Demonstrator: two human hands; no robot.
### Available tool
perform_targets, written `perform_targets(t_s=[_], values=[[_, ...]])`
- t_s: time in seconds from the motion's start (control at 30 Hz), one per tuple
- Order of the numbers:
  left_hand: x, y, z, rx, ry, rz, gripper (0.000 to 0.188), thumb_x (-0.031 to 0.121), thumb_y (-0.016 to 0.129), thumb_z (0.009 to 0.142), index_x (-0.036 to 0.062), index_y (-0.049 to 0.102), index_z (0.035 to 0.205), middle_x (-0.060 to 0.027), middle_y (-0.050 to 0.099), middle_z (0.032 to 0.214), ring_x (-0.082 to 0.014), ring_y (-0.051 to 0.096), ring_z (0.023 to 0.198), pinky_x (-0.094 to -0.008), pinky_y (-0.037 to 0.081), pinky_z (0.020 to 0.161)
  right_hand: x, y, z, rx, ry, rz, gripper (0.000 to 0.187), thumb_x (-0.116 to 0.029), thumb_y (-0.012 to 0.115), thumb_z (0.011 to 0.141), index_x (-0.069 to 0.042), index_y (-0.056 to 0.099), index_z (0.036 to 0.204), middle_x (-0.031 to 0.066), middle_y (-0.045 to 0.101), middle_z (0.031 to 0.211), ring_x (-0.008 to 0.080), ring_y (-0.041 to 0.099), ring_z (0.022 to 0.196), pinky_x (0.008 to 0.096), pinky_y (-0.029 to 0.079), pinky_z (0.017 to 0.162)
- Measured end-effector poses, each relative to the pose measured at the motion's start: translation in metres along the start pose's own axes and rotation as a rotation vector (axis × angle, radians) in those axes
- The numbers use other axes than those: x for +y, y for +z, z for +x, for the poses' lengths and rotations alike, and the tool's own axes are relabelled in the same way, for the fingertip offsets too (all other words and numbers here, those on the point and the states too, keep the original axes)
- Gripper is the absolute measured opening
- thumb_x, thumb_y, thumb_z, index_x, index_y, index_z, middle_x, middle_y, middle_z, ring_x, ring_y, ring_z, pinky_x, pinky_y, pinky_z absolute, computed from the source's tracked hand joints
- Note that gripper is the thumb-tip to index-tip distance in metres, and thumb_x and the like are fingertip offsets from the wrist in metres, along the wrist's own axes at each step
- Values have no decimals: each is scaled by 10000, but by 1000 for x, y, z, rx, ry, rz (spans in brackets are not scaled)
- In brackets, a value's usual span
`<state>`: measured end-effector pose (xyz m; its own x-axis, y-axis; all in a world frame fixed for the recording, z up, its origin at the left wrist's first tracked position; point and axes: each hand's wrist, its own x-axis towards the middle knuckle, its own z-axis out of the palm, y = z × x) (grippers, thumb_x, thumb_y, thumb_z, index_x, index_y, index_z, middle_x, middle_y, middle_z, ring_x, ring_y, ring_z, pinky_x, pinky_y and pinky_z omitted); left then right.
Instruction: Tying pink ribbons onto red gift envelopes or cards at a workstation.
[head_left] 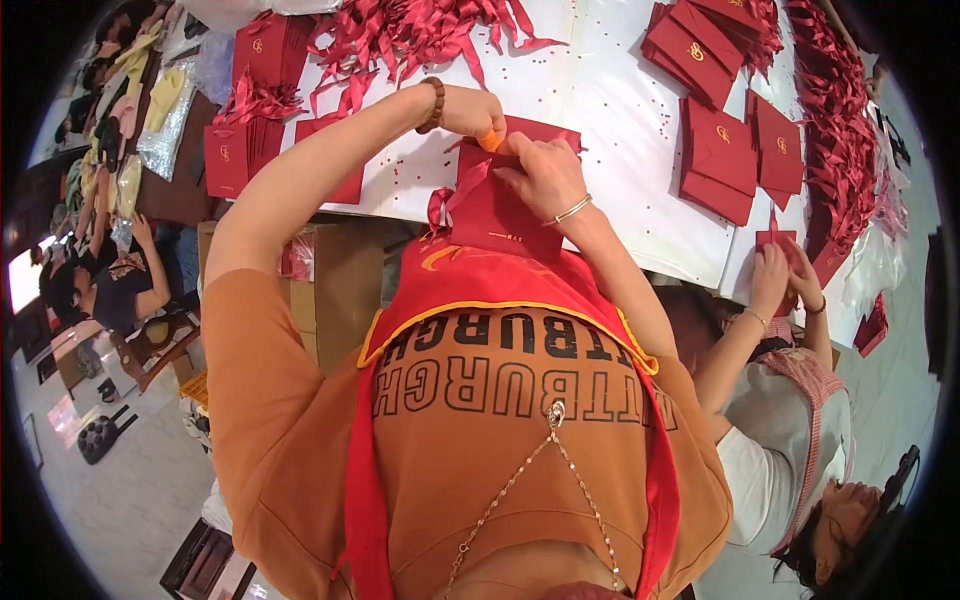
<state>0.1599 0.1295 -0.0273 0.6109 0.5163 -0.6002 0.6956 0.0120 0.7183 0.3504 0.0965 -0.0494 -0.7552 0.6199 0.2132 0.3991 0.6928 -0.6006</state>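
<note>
A red gift bag lies flat at the table's near edge in front of me, with a red ribbon looped across its left part. My left hand, wearing a beaded bracelet, is curled closed at the bag's top edge. An orange cover sits on one of its digits; whatever its fingertips grip is hidden. My right hand, with a metal bangle, pinches the bag's upper right part, its fingertips close to the left hand's. Under both hands, another red bag shows behind the first.
Loose red ribbons heap at the back. Stacked red bags stand left and right. Red dots are scattered over the white table. At right, a co-worker's hands handle a small red bag. An open cardboard box is below the table's left edge.
</note>
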Motion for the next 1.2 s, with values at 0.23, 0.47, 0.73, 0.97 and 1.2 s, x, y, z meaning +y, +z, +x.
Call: perform_targets(t_s=[0.23,0.47,0.73,0.97,1.2], values=[[-29,16,24,504,-123,-406,200,193,561,742,12,642,768,-26,576,626,-106,495,556,-264,390,514,-5,-7,5,-58,78,179,199,-199,661,715,-89,563,848,100,614,687,291,590,636,373,438,545],[-67,39,4,1053,-164,-695,345,258,516,875,53,466,1147,-48,559,824,-103,526,673,-227,424,581,27,9,1,-135,442,181,307,-203,645,747,-111,575,1031,62,630,1007,217,610,893,317,467,759],[-33,118,-29,790,72,-604,724,117,656,768,124,212,1339,-74,545,883,-131,535,808,-276,448,692,37,19,2,-147,422,164,309,-256,611,755,-160,581,1047,82,641,931,265,605,847,369,468,693],[-37,130,-54,700,60,-920,775,40,650,733,137,208,1362,-74,543,955,-98,535,750,-200,440,608,30,18,6,-161,424,164,306,-265,608,760,-154,591,1045,80,641,937,258,605,861,372,466,698],[-58,115,-146,780,395,-1307,406,35,601,741,19,495,1133,-42,555,819,-94,502,669,-221,403,598,32,15,6,-192,442,128,308,-270,613,757,-166,595,1047,76,644,928,260,605,867,373,465,699]])
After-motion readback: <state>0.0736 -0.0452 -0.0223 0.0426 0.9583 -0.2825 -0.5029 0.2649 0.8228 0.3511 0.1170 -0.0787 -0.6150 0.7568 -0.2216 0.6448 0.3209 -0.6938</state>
